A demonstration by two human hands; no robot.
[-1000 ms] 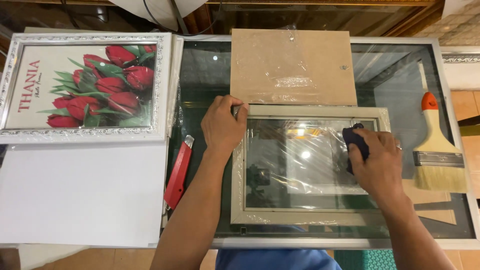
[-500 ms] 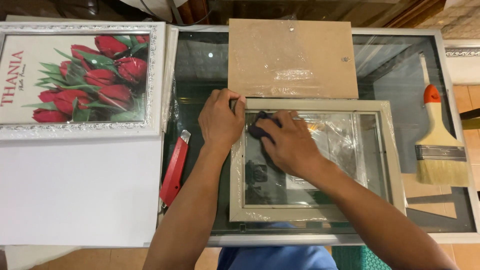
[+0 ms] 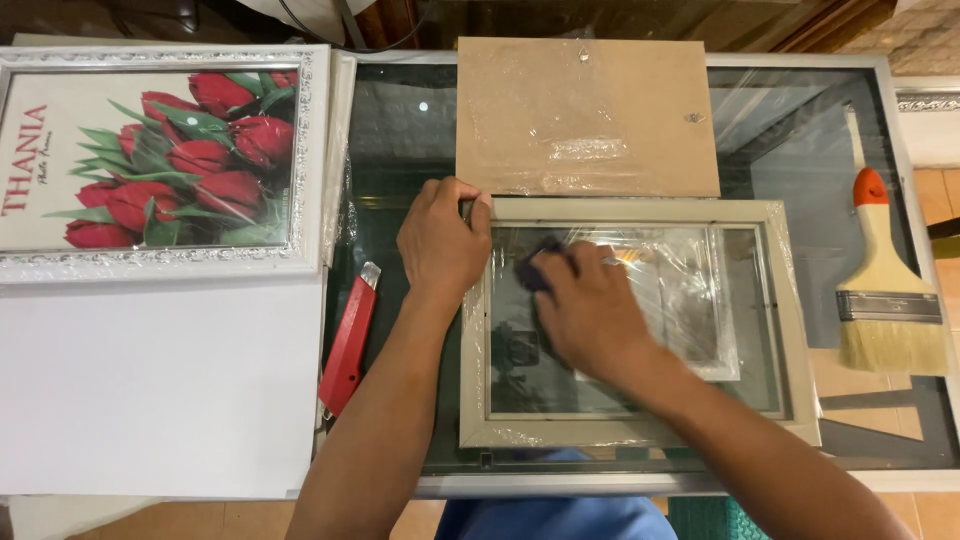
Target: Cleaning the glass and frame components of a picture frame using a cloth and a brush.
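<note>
Right hand (image 3: 590,315) lower, cloth (image 3: 535,268) beneath.

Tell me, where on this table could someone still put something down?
The white sheet below the tulip picture lies bare. Bare glass shows between the grey frame and the paintbrush. It is crowded around the frame: left hand, right hand with dark cloth, brown board, red cutter.

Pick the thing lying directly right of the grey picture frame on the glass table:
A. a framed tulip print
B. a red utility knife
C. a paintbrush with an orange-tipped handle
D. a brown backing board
C: the paintbrush lies right of the grey picture frame; the others lie left of or behind it.
</note>
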